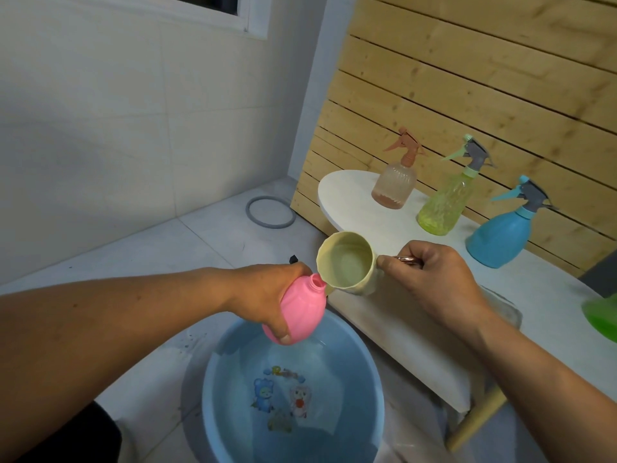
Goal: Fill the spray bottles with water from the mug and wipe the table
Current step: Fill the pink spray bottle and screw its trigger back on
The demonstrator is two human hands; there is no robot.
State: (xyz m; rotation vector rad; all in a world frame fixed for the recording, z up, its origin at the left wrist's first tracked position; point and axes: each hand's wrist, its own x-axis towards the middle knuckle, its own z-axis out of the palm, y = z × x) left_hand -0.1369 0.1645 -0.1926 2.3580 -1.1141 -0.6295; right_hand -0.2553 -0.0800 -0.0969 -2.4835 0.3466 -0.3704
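My left hand (267, 295) wraps light, slick pink bottle (302, 315), mid-frame; right hand (434, 279) pinches mug (347, 264) handle, lip at neck.

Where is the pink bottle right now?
Head view, lower centre: the left hand grips the pink bottle over the blue basin, its open neck touching the tilted mug.

tiled home washroom: floor basin (374, 379), spray bottles (394, 185).

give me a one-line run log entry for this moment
step: filling | left hand: holds pink bottle, cap off | right hand: tilts mug at neck | below: basin
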